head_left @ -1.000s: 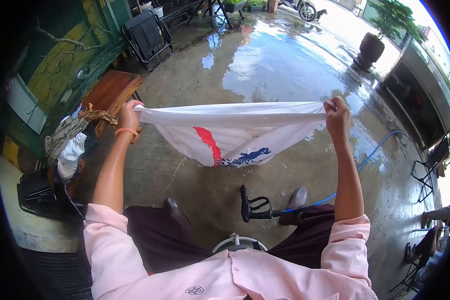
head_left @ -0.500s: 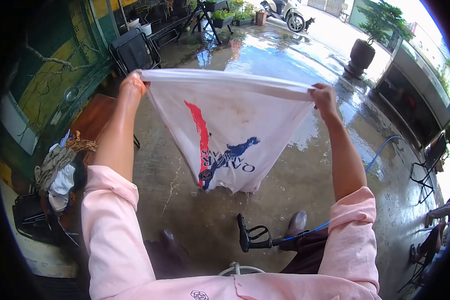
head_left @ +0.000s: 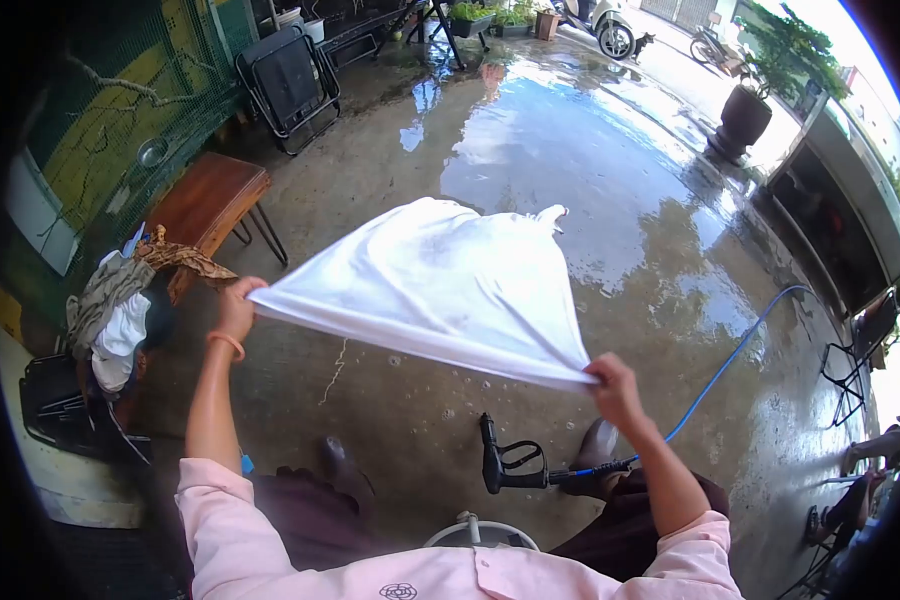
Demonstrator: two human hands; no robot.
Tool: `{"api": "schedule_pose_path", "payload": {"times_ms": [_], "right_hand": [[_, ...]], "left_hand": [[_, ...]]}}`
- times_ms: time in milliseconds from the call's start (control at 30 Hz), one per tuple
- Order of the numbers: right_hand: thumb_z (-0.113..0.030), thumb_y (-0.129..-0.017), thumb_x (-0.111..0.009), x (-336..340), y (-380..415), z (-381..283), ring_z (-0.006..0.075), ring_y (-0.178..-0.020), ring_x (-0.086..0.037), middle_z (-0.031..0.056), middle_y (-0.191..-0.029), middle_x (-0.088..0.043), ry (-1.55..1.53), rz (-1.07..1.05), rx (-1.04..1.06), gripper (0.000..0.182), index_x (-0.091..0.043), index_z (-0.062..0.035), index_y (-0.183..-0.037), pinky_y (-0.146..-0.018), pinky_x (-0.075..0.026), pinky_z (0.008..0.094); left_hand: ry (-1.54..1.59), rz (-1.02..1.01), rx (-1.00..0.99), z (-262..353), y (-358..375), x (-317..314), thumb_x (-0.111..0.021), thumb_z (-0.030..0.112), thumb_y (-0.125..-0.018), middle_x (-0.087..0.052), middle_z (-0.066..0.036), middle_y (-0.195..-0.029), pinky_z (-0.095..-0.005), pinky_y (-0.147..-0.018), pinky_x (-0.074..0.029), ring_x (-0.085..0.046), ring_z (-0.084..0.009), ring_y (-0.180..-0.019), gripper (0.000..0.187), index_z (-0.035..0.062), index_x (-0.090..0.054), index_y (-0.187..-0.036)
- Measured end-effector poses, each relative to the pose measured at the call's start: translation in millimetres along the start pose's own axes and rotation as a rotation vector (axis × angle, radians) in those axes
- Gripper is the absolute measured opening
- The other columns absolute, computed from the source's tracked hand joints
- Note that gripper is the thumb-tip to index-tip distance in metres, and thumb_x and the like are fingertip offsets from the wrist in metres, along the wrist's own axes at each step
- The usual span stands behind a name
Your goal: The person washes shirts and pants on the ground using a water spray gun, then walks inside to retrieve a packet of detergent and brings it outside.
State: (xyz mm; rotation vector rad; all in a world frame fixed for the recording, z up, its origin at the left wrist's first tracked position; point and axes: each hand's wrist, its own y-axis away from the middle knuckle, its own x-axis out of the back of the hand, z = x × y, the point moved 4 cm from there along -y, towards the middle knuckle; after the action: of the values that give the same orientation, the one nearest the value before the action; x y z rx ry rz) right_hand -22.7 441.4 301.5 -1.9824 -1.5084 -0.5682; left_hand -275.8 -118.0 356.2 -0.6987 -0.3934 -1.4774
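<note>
A wet-looking white T-shirt (head_left: 440, 275) is stretched out in front of me, billowing away over the floor. My left hand (head_left: 237, 308) grips one corner of its near edge, with an orange band on the wrist. At the other end of that edge, my right hand (head_left: 618, 390) is closed on the cloth. The shirt's printed side is hidden now. Below the cloth, near my right foot, a black spray gun (head_left: 510, 460) hangs on a blue hose (head_left: 735, 350), touched by neither hand.
A wooden bench (head_left: 205, 205) and a heap of clothes (head_left: 115, 325) are at my left. Beyond them leans a folded black chair (head_left: 288, 85). The concrete floor (head_left: 370, 180) is wet. A potted tree (head_left: 745, 115) stands at the far right, and a scooter (head_left: 615, 35) at the back.
Both hands have come down and nearer to me, still holding the shirt's edge. The shirt has swung from hanging with its print showing to flaring outward, plain side up.
</note>
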Motion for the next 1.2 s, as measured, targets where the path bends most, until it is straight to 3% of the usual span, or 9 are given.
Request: {"api": "schedule_pose_path", "payload": {"times_ms": [67, 100, 133, 167, 233, 467, 667, 833, 1200], "right_hand": [[-0.003, -0.074, -0.063, -91.9, 52.9, 35.9, 0.0346, -0.085, -0.058, 0.0159, -0.087, -0.057, 0.062, -0.310, -0.053, 0.011, -0.058, -0.0017, -0.084, -0.074, -0.046, 0.0374], [-0.012, -0.078, -0.065, -130.8, 79.8, 55.8, 0.0335, -0.097, -0.056, 0.0154, -0.099, -0.057, 0.032, -0.549, -0.103, 0.020, -0.059, -0.0031, -0.095, -0.080, -0.046, 0.0366], [-0.025, -0.078, -0.068, -150.6, 99.3, 59.2, 0.0335, -0.107, -0.052, 0.0155, -0.114, -0.052, 0.194, -0.619, 0.022, 0.042, -0.054, -0.0078, -0.115, -0.089, -0.044, 0.0381], [-0.033, -0.077, -0.068, -165.9, 113.5, 65.9, 0.0338, -0.112, -0.048, 0.0151, -0.119, -0.049, 0.279, -0.686, -0.004, 0.053, -0.050, -0.0078, -0.120, -0.093, -0.040, 0.0400], [-0.055, -0.069, -0.068, -188.2, 144.6, 83.5, 0.0311, -0.121, -0.041, 0.0137, -0.123, -0.047, 0.508, -0.749, 0.167, 0.080, -0.043, -0.0067, -0.128, -0.103, -0.029, 0.0468], [-0.056, -0.063, -0.069, -205.3, 177.5, 67.6, 0.0258, -0.115, -0.043, 0.0131, -0.112, -0.051, 1.050, -0.892, 0.601, 0.080, -0.048, -0.0012, -0.118, -0.105, -0.021, 0.0485], [-0.021, -0.075, -0.058, -177.1, 189.4, 90.8, 0.0318, -0.087, -0.059, 0.0166, -0.088, -0.059, 0.758, -0.934, 0.232, 0.027, -0.050, -0.0028, -0.093, -0.083, -0.044, 0.0382], [-0.022, -0.072, -0.062, -73.5, 133.4, 52.2, 0.0369, -0.093, -0.058, 0.0188, -0.093, -0.059, 0.464, -0.940, -0.028, 0.039, -0.050, -0.0008, -0.102, -0.083, -0.046, 0.0440], [-0.015, -0.062, -0.082, 25.9, -8.5, -67.3, 0.0371, -0.084, -0.062, 0.0170, -0.090, -0.062, 0.345, -0.388, 0.114, 0.078, -0.038, -0.0063, -0.127, -0.070, -0.048, 0.0387]], "left_hand": [[-0.192, -0.139, 0.239, -120.8, 43.4, -56.0, -0.046, -0.007, -0.077, -0.067, -0.007, -0.079, -0.0278, -0.057, -0.048, -0.061, -0.0143, -0.065, 0.032, 0.0075, -0.069, -0.093], [-0.237, -0.131, 0.144, -203.5, 71.7, -86.1, -0.051, -0.009, -0.072, -0.069, -0.012, -0.087, -0.0313, -0.073, -0.051, -0.065, -0.0216, -0.080, 0.034, 0.0079, -0.069, -0.095], [-0.353, -0.187, 0.422, -277.8, 103.9, -116.2, -0.058, -0.007, -0.068, -0.067, -0.015, -0.099, -0.0342, -0.087, -0.048, -0.063, -0.0271, -0.096, 0.041, 0.0089, -0.066, -0.105], [-0.536, -0.154, 0.790, -219.7, 144.2, -127.4, -0.068, -0.001, -0.065, -0.060, -0.017, -0.115, -0.0367, -0.095, -0.045, -0.059, -0.0283, -0.105, 0.055, 0.0130, -0.059, -0.118], [-0.470, -0.257, 0.875, -215.3, 188.1, -180.3, -0.074, 0.010, -0.064, -0.049, -0.015, -0.127, -0.0357, -0.098, -0.042, -0.048, -0.0297, -0.117, 0.061, 0.0184, -0.056, -0.122], [-0.053, -0.208, 0.460, -146.4, 262.1, -339.4, -0.063, 0.009, -0.073, -0.056, -0.014, -0.109, -0.0364, -0.093, -0.041, -0.052, -0.0307, -0.106, 0.026, 0.0100, -0.065, -0.099], [-0.033, -0.513, 0.179, -88.5, 308.2, -409.7, -0.062, 0.012, -0.074, -0.055, -0.011, -0.117, -0.0373, -0.097, -0.039, -0.049, -0.0290, -0.112, 0.036, 0.0125, -0.061, -0.110], [-0.246, -0.882, 0.011, -55.0, 319.3, -424.7, -0.067, 0.022, -0.075, -0.038, -0.008, -0.137, -0.0440, -0.101, -0.033, -0.038, -0.0271, -0.125, 0.053, 0.0199, -0.050, -0.126], [-0.344, -0.888, -0.011, -28.9, 341.5, -454.1, -0.067, 0.019, -0.076, -0.030, -0.007, -0.142, -0.0440, -0.102, -0.031, -0.036, -0.0243, -0.126, 0.056, 0.0218, -0.048, -0.129]]}}
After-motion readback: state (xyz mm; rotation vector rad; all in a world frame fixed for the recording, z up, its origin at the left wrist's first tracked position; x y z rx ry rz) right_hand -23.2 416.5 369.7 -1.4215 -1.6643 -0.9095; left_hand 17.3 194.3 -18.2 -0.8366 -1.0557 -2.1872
